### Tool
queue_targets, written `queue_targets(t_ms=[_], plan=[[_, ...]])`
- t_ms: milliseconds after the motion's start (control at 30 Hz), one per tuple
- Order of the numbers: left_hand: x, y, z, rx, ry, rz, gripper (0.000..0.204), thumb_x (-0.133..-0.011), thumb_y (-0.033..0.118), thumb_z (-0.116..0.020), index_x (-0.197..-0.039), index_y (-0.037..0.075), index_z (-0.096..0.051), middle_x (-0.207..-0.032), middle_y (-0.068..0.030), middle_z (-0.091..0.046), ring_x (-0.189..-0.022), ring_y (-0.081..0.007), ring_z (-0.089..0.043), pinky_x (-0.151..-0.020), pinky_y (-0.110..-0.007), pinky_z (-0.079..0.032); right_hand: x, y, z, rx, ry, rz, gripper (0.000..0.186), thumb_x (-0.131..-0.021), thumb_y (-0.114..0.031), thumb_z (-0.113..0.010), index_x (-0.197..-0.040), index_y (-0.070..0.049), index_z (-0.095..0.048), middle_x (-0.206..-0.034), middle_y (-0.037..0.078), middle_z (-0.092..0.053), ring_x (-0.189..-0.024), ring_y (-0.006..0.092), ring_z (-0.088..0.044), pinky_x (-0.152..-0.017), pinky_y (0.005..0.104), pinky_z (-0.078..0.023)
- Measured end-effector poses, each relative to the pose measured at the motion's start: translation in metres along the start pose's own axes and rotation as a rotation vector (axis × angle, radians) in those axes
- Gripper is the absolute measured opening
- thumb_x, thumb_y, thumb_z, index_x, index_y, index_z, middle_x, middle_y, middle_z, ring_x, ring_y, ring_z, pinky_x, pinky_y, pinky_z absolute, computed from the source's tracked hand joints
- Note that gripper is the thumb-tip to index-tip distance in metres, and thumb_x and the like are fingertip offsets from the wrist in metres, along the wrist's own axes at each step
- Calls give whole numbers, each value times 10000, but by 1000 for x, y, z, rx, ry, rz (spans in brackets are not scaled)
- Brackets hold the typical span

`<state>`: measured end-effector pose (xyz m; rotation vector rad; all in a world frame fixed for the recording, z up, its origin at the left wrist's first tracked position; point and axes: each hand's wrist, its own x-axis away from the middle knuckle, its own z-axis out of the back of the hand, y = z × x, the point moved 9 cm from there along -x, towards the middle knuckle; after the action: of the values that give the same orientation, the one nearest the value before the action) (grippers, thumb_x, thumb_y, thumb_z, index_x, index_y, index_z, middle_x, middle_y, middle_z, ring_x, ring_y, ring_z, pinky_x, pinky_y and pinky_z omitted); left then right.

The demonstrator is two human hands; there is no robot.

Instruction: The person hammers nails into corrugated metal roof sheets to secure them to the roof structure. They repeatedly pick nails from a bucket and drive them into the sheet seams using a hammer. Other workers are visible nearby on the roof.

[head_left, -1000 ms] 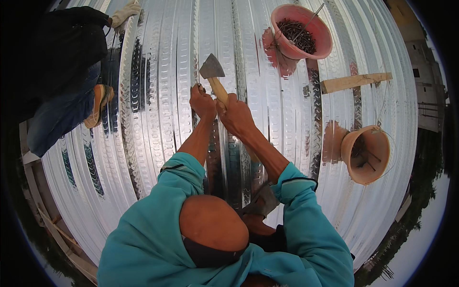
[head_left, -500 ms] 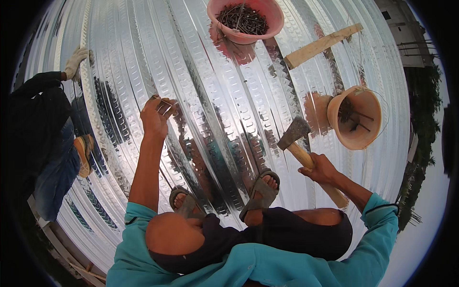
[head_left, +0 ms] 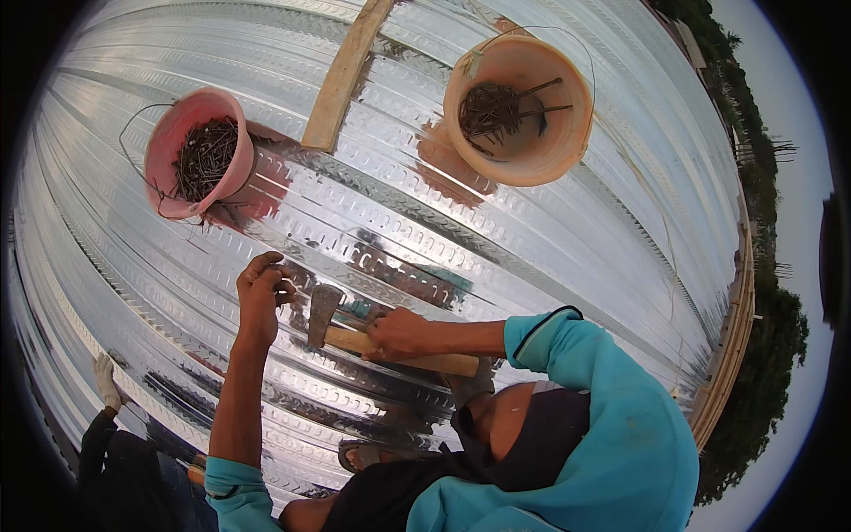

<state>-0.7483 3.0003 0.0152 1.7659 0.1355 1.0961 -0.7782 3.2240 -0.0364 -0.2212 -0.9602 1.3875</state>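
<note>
My right hand (head_left: 394, 335) grips the wooden handle of a hatchet (head_left: 324, 312) with a dark, worn steel head, held low over ribbed shiny metal sheeting (head_left: 576, 253). Just left of the head, my left hand (head_left: 266, 293) is raised with fingers curled; what they hold, if anything, is too small to make out. Ahead of it stands a pink bucket (head_left: 232, 177) full of nails. A peach bucket (head_left: 563, 133), farther right, has nails and a few longer rods inside. A sandalled foot (head_left: 362, 457) shows below the hatchet.
A wooden plank (head_left: 341, 84) lies between the buckets. At the lower left, a co-worker's gloved hand (head_left: 106, 383) and dark sleeve rest on the sheeting. The right edge has wooden boards (head_left: 727, 337), with trees and sky beyond.
My view has turned rightward, bringing both buckets ahead of me. The hatchet, still in my right hand, has come across toward my left hand, and the co-worker has shifted down in view.
</note>
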Motion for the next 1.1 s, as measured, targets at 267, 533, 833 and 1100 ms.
queue_targets(t_ms=[267, 533, 833, 1100], plan=[[23, -35, 1, 38, 5, 118, 270, -902, 58, -548, -1160, 25, -619, -896, -41, -666, -650, -111, -579, -573, -259, -466, 127, 188, 324, 239, 744, -602, 164, -871, -86, -573, -889, -6, -715, -880, 247, -707, -812, 415, -700, -739, 487, -535], [29, -75, -3, 108, 19, 203, 250, -912, 41, -551, -1151, 39, -624, -905, -26, -669, -669, -110, -604, -586, -249, -487, 100, 405, 298, 576, 289, -659, 358, -893, -270, -549, -949, -3, -780, -1031, 279, -722, -911, 405, -719, -846, 496, -572], [50, -73, 15, 77, 120, 200, 253, -911, 36, -556, -1153, 32, -628, -894, -30, -664, -672, -116, -608, -587, -261, -492, 95, 329, 304, 128, 562, -791, 454, -908, -314, -669, -1274, -47, -686, -1209, 239, -703, -1107, 377, -689, -957, 456, -543], [40, -80, 0, 84, 38, 190, 268, -908, 35, -552, -1165, 22, -627, -897, -39, -656, -655, -118, -600, -555, -270, -481, 86, 346, 288, 94, 448, -859, 444, -918, -334, -634, -1189, 9, -716, -1213, 250, -700, -1127, 374, -690, -983, 468, -530]])
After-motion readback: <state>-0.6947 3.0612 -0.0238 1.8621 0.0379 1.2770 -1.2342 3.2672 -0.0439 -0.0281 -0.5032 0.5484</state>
